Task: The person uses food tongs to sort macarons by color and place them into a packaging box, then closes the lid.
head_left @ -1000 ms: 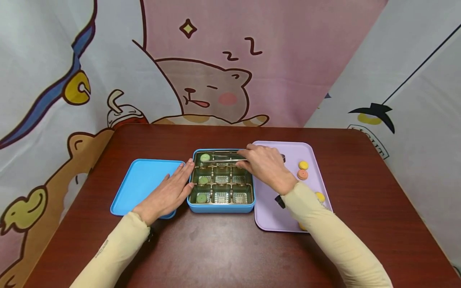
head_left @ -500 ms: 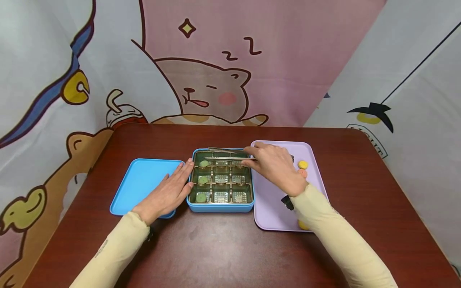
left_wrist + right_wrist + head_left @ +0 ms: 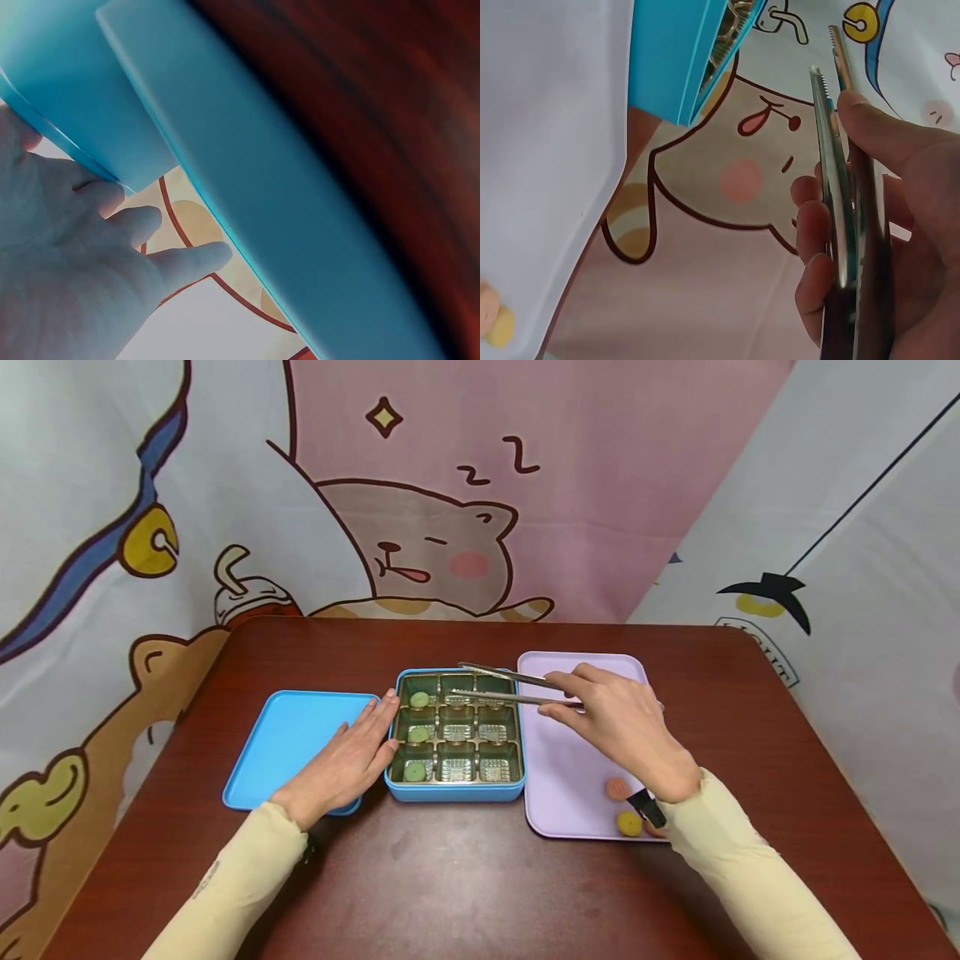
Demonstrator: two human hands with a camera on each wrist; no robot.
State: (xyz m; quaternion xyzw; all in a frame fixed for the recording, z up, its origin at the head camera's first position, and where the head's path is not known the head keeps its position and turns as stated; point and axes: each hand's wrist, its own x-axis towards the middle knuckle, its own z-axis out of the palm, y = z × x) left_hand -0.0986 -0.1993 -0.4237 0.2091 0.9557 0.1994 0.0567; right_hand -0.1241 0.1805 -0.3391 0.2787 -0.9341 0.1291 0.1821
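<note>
My left hand (image 3: 345,768) rests flat with straight fingers against the left side of a blue box (image 3: 455,793) with a gold divided insert. Three green macarons fill the left column: a back one (image 3: 419,700), a middle one (image 3: 418,735) and a front one (image 3: 414,772), each in its own compartment. My right hand (image 3: 626,718) grips metal tongs (image 3: 517,697) between thumb and fingers. The tongs' arms stand apart over the box's back right part, nothing between their tips. In the right wrist view, the tongs (image 3: 834,180) show serrated tips.
Right of the box lies a lilac tray (image 3: 570,785) bearing a pink macaron (image 3: 618,788) and a yellow macaron (image 3: 629,823); my right arm hides part of it. A blue lid (image 3: 300,735) lies at left, partly under my left hand.
The tongs have let go of the back green macaron, which sits lower in its compartment. Their arms have spread, and my right hand has moved right with them. My left hand stays against the box.
</note>
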